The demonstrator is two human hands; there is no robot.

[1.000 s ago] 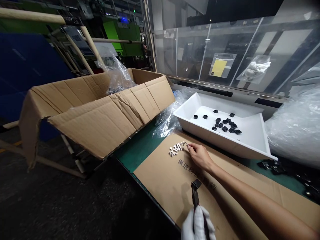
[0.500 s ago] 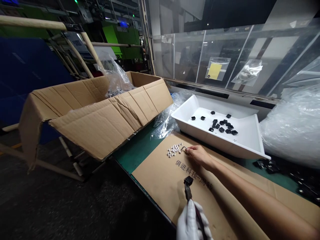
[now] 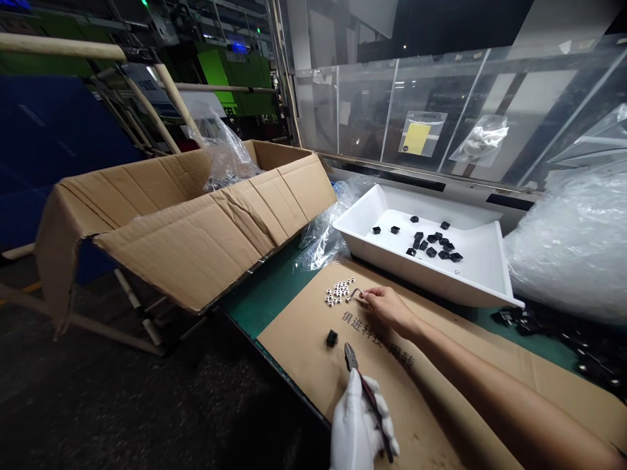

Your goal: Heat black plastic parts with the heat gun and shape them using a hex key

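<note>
My left hand [image 3: 360, 424], in a white glove, is closed around side cutters [image 3: 365, 385] whose jaws point away over the cardboard sheet [image 3: 294, 333]. Just left of the jaws, apart from them, is a small black square part [image 3: 332, 338] over the cardboard. Farther up, my bare right hand [image 3: 385, 305] pinches a thin bent metal tool [image 3: 354, 293]. The tool's tip is beside a group of small shiny metal pieces [image 3: 337, 292]; whether it touches one is too small to tell.
Behind my right hand stands a white tray [image 3: 416, 277] with several black parts. A large open carton [image 3: 220, 241] is at the left. Clear plastic wrap [image 3: 578, 241] and more black parts [image 3: 524, 321] are at the right. The green table edge runs along the left.
The black part has left the cutters' jaws and is now to their left. My left hand has moved slightly left with the cutters. My right hand's tool has shifted slightly.
</note>
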